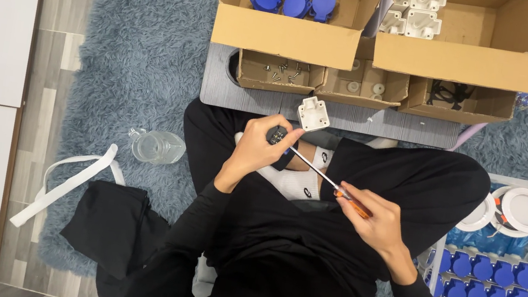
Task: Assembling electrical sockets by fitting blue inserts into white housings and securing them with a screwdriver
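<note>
Screw-driving step, it seems — left hand [256,151] clamps a dark plug part [278,135] just below the white cover [314,113], right hand [376,223] grips the screwdriver [326,178] — next needs steady turning.

Two large cardboard boxes [282,35] and three small cardboard trays [279,77] are sitting ahead, three blue socket covers [298,2] are lying in the left box, one white housing [313,113] is resting alone, and one glass jar [158,146] is lying on the rug [132,43].
</note>
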